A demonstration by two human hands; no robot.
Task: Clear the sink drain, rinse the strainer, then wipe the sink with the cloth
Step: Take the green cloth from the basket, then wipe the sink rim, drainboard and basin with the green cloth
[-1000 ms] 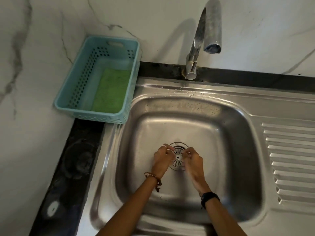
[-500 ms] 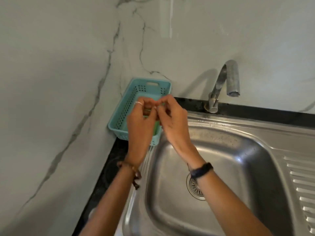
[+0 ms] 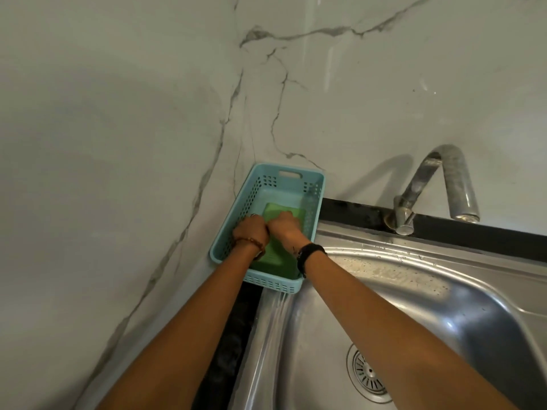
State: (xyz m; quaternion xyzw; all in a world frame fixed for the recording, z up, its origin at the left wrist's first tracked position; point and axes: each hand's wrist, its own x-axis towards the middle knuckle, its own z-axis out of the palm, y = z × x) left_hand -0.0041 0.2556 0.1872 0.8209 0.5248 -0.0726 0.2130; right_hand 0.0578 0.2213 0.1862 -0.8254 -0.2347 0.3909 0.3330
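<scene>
1. Cloth [image 3: 273, 255]: green, flat in the basket [image 3: 268, 284] at the far left, beside the sink [image 3: 444, 294]. We judge the wiping step to be opening.
2. Left hand [image 3: 251, 232]: down inside the basket on the cloth's left edge, knuckles up. Its fingers curl under and out of sight, so we cannot tell whether they have closed on the cloth.
3. Right hand [image 3: 285, 227]: touching the left, on the cloth's far middle. Same entry: fingertips hidden, grip not readable.
4. Strainer [image 3: 368, 375]: seated in the drain, near right. We cannot judge from here whether it is clean.
5. Risk, basket: light plastic, its near end overhanging the dark counter [image 3: 233, 335] edge at the sink rim. A sharp pull on the cloth could, we judge, drag or tip it into the sink.
6. Risk, cloth: if only one edge is caught, it may unfold and trail over the basket wall.
7. Risk, arms: both forearms cross the wet rim; a slip is possible there.
8. Tap [image 3: 444, 184]: far right, no water running.
9. Surface: steel sink, droplets along its far rim; black counter strip behind and to the left.
10. Room: a corner of white marble-look wall [image 3: 118, 113] with grey veins.
</scene>
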